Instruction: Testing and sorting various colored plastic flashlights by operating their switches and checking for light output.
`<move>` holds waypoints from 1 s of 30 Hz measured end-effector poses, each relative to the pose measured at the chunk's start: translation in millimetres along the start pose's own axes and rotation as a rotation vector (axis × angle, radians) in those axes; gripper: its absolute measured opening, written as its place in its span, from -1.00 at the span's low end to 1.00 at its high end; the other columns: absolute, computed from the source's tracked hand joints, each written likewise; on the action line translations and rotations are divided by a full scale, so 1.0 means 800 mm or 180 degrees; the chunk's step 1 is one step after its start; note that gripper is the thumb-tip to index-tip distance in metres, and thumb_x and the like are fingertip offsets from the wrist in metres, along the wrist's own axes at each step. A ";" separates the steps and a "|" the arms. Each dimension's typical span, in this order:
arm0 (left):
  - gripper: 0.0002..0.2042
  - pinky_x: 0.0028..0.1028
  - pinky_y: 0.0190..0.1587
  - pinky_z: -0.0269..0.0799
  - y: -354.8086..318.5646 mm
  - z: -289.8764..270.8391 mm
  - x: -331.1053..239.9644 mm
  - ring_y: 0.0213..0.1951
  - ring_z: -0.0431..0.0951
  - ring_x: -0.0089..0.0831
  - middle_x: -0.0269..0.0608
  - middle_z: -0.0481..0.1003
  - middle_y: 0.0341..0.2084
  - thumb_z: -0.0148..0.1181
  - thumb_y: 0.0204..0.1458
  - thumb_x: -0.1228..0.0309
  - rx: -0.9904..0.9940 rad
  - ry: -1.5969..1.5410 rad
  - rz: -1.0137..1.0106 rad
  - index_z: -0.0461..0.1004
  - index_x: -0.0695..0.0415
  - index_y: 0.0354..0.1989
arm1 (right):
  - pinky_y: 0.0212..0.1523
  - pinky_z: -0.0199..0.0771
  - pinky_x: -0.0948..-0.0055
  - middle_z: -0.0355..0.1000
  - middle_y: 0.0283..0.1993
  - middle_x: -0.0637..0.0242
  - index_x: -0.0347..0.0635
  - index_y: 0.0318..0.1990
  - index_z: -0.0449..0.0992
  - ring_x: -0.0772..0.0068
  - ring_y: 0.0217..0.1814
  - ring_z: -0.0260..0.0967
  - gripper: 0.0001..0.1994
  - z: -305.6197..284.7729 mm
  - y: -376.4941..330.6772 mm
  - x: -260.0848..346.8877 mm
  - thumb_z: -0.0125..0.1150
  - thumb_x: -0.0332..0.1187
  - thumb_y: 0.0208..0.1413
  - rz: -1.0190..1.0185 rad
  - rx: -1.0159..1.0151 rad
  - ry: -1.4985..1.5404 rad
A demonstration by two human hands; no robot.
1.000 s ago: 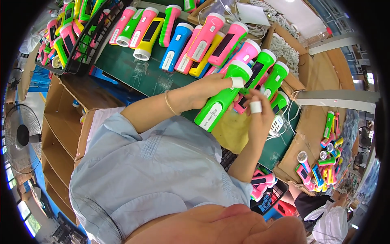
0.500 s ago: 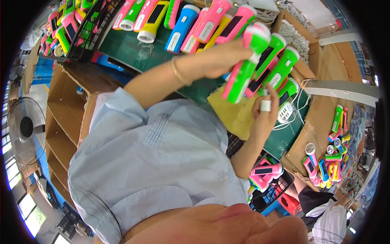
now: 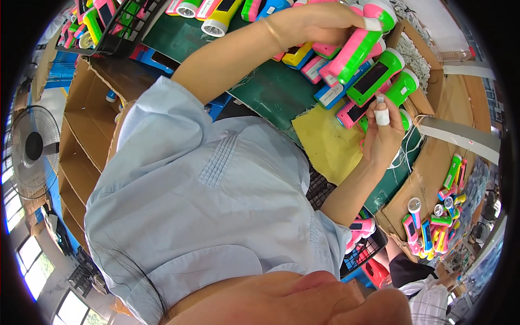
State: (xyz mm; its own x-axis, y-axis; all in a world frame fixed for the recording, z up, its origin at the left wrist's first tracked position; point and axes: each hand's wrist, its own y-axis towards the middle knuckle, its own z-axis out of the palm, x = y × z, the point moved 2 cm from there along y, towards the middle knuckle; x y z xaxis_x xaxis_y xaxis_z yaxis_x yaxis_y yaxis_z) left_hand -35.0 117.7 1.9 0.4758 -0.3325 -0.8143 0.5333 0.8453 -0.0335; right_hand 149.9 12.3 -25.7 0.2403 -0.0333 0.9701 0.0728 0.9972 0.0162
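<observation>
My left hand (image 3: 330, 23) is closed around a pink and green flashlight (image 3: 355, 57), holding it tilted above other flashlights on the green tabletop. A white patch shows at its fingertips, either a finger wrap or part of the flashlight. My right hand (image 3: 385, 132) is raised beside a green flashlight with a dark panel (image 3: 375, 78). Its fingers are curled together, and one wears a white wrap (image 3: 382, 117). Something small and pale shows at the fingertips, too small to name. Below the held flashlight a yellow cloth or sheet (image 3: 325, 143) lies at the table's near edge.
More flashlights line the green table (image 3: 265, 89). A black crate (image 3: 111, 40) of flashlights stands far left, near cardboard shelving (image 3: 81, 146). Far right is a box (image 3: 403, 40) of small white parts. White cables (image 3: 414, 130) lie right of my right hand, by a grey post (image 3: 460, 138).
My left hand has moved away from me and to the right with the flashlight. My right hand has shifted right and slightly farther, its fingers now more curled. The view has shifted too.
</observation>
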 end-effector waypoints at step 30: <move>-0.33 -0.49 -0.26 0.35 -0.066 0.033 0.073 -0.40 0.36 -0.50 -0.31 0.34 -0.41 -0.05 -0.09 -0.22 0.0759 -0.2917 0.0237 0.25 0.16 -0.03 | -0.45 0.17 0.48 0.24 -0.40 0.40 -0.15 -0.30 0.47 0.47 -0.42 0.18 -0.67 0.062 -0.075 0.028 0.18 -0.44 -0.39 -0.3327 0.2481 -0.2378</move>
State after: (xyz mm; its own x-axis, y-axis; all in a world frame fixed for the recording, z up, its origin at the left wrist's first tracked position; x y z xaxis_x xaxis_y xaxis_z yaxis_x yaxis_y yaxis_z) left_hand -16.9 42.6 -28.7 0.8240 -0.5655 -0.0344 0.5600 0.8036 0.2017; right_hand 103.2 -45.3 6.9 -0.1462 -0.9316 0.3329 -0.6820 0.3387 0.6482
